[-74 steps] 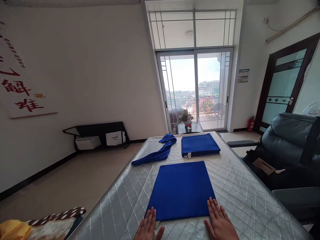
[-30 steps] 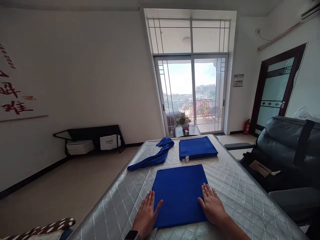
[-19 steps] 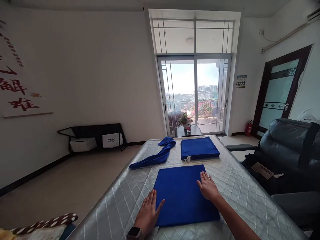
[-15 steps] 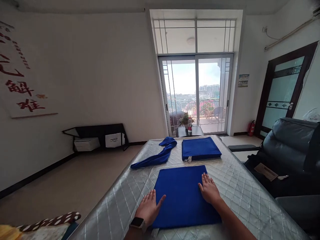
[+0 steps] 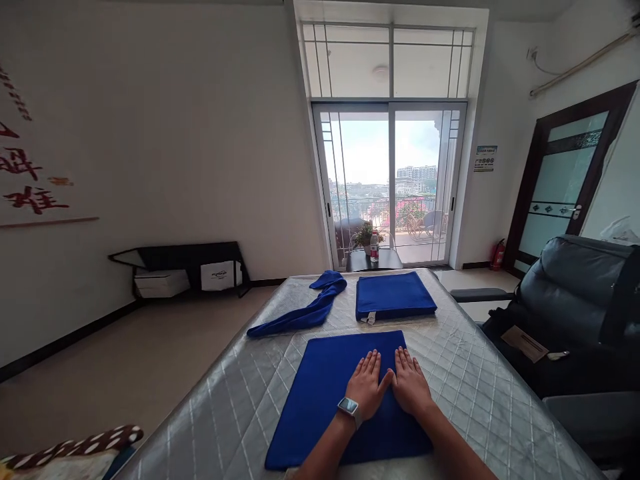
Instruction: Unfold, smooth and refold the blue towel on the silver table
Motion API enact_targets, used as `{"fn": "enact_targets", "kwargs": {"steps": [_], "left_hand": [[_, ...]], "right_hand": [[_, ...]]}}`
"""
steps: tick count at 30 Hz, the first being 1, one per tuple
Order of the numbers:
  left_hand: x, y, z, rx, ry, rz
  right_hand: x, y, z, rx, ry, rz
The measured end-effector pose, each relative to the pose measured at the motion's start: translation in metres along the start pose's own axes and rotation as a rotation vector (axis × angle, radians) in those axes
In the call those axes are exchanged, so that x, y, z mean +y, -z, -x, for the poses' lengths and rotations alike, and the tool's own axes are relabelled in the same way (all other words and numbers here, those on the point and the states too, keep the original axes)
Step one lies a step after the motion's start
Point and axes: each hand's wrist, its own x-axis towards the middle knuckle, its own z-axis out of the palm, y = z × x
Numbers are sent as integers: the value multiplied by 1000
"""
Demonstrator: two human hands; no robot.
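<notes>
A blue cloth (image 5: 310,400), folded into a flat rectangle, lies on the quilted mattress (image 5: 235,400) in front of me. My left hand (image 5: 367,387), with a watch on its wrist, rests flat on the cloth's right half, fingers stretched out. Beside it, my right hand (image 5: 411,385) lies flat near the cloth's right edge. The two thumbs almost touch. Farther back sits a thicker folded blue cloth (image 5: 395,293) with a white tag at its front edge. To its left, a twisted blue strip of cloth (image 5: 305,312) lies loose.
A black armchair (image 5: 570,300) holding a bag and a brown card stands to the right. Beyond the mattress is a small dark table (image 5: 360,261) with a plant and a bottle (image 5: 375,247). A black rack (image 5: 185,260) with white boxes is along the left wall.
My left hand has moved from the cloth's left edge across to the right, beside my right hand. My right hand stays flat near the right edge. The view has shifted slightly.
</notes>
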Motion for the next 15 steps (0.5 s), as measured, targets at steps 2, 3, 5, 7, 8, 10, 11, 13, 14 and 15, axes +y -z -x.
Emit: {"fn": "enact_targets", "kwargs": {"steps": [2,3,5,7,8,10,11,13,14,15], "left_hand": [[-24,5,7,-19,75,-15],[-38,9,11,-21,111,-23],[-68,16,21,-15,168,-40],[-99,23,32,-9,219,-58],[-113,26,36,-6,250,-66],[-137,30,44,4,316,-67],[-146,32,47,9,342,-59],[-157,33,50,22,372,-39],[-159,33,51,26,374,-31],[-160,33,51,29,371,-30]], "right_hand": [[0,1,0,-3,-10,-17],[-1,1,0,-6,-14,-25],[-1,1,0,-11,-21,-33],[-1,1,0,-14,-23,-34],[-1,1,0,-15,-22,-32],[-1,1,0,-13,-21,-27],[-1,1,0,-10,-20,-25],[-1,1,0,-3,-18,-24],[-1,0,0,1,-17,-23],[-2,0,0,3,-15,-21]]}}
